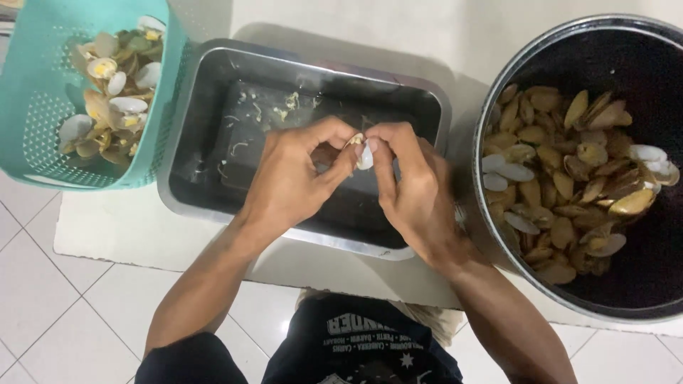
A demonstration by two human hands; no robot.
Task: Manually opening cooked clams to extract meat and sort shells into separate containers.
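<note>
My left hand [295,178] and my right hand [413,188] meet over a rectangular steel tray [206,199]. Together their fingertips pinch one small clam [361,151], its pale shell showing between the thumbs. The tray holds shallow dark water with a few pale scraps near its far side. A big dark round pot [498,92] on the right is heaped with brown and white clams [562,178]. At the top left a teal plastic basket [43,107] holds several empty shells [114,92].
Everything sits on a white board [128,227] laid on a white tiled floor [43,306]. My knees and dark shirt fill the bottom edge. The pot's rim nearly touches the tray's right end.
</note>
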